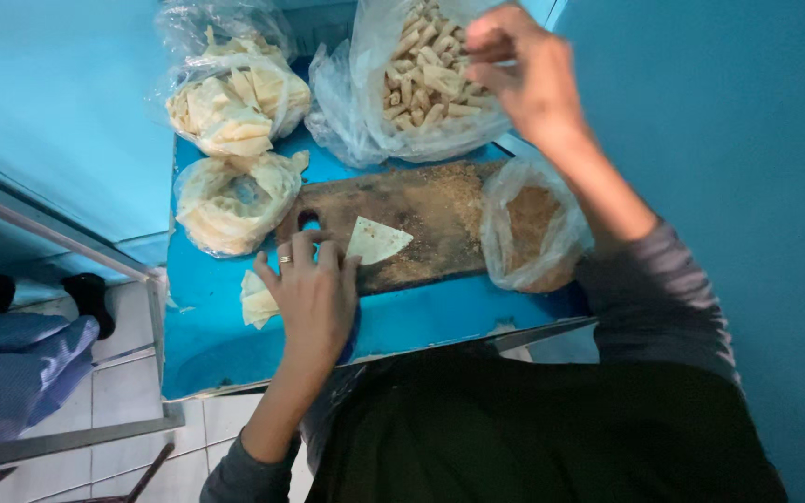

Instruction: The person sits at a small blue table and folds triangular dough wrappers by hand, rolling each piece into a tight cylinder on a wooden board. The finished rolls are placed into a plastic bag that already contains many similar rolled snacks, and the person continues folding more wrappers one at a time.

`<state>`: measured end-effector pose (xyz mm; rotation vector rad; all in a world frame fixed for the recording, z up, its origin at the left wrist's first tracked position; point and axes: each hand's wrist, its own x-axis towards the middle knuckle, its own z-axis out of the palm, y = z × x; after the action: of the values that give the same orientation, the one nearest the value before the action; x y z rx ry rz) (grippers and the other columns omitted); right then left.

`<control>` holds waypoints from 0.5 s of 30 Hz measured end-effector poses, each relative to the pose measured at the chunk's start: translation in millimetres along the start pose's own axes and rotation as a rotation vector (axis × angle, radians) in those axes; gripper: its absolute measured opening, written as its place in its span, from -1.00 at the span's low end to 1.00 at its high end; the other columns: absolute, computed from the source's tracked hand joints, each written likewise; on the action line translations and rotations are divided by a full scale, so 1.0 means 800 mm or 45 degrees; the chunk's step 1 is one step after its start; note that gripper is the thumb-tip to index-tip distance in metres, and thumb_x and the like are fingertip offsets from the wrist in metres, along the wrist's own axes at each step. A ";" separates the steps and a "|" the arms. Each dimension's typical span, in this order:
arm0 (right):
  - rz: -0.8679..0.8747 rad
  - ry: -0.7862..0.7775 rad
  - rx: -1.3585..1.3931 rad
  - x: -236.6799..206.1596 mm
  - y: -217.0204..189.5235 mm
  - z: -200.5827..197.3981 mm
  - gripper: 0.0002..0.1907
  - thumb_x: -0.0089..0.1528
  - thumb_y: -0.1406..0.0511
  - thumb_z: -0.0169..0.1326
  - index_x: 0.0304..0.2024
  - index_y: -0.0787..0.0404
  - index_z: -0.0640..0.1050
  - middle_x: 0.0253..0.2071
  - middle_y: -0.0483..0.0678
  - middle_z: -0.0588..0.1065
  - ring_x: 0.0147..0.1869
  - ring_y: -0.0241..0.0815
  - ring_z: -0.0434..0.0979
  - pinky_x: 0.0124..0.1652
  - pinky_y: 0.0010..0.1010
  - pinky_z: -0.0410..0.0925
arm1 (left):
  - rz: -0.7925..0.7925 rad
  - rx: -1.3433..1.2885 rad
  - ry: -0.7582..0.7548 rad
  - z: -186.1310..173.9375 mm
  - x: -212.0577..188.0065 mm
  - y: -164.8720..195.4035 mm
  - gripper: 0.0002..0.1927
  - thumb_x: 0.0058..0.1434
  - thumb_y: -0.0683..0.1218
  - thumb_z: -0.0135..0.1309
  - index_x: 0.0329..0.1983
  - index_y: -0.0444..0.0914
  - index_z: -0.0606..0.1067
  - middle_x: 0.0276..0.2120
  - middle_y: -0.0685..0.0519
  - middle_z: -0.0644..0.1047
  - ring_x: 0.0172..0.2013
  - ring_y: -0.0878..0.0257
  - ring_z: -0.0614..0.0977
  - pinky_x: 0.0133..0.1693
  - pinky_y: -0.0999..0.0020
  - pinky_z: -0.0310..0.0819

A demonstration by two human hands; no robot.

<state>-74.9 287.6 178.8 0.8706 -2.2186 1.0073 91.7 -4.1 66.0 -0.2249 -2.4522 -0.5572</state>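
Pale dough triangle [376,240] lies beside flat left fingers [314,251]; right fingers [491,47] pinch, contents unclear.

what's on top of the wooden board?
On the wooden board: one pale triangular wrapper, a scatter of brown crumbs, and the left hand resting at its near-left corner. The board surface under the hand is hidden.

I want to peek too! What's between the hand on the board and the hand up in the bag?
In the head view, a triangular wrapper and crumb-dusted wooden board lie between left hand and right hand.
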 end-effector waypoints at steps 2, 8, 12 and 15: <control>-0.027 -0.088 0.011 -0.027 -0.031 -0.029 -0.78 0.39 0.55 0.19 0.01 0.22 0.50 -0.06 -0.04 0.59 0.10 -0.17 0.67 0.08 -0.38 0.55 | 0.012 0.040 0.013 -0.001 -0.002 -0.006 -0.77 0.19 -0.01 0.24 -0.23 -0.25 0.54 -0.03 -0.03 0.48 0.05 -0.03 0.46 0.21 -0.27 0.07; 0.290 -0.842 -0.605 -0.122 -0.089 -0.089 -0.65 0.19 0.38 0.23 0.04 0.08 0.58 -0.33 -0.11 0.62 -0.45 -0.21 0.60 -0.37 -0.35 0.46 | 0.047 0.023 -0.012 0.004 0.002 -0.003 -0.76 0.20 0.02 0.25 -0.24 -0.23 0.54 -0.07 -0.05 0.48 0.01 -0.04 0.47 0.20 -0.29 0.07; 0.146 -0.491 -0.472 -0.116 -0.071 -0.080 -0.83 0.34 0.33 0.21 -0.02 0.06 0.56 -0.19 -0.07 0.62 -0.25 -0.22 0.65 -0.20 -0.41 0.54 | 0.113 0.111 -0.081 -0.008 0.016 0.007 -0.70 0.18 0.05 0.24 -0.20 -0.26 0.56 -0.10 -0.12 0.46 -0.02 -0.08 0.48 0.14 -0.21 0.16; -0.123 -0.305 -0.508 -0.071 -0.049 -0.057 -0.74 0.32 0.36 0.23 0.06 0.18 0.56 -0.04 0.03 0.64 -0.15 -0.11 0.67 -0.21 -0.33 0.53 | 0.217 0.020 -0.077 -0.027 0.032 0.015 -0.62 0.22 0.00 0.20 0.03 -0.30 0.58 -0.06 -0.15 0.46 -0.02 -0.12 0.47 0.06 -0.08 0.24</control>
<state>-0.3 322.3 182.5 0.9374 -2.4308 0.4067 86.1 -2.1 100.9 -0.4450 -2.4644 -0.4628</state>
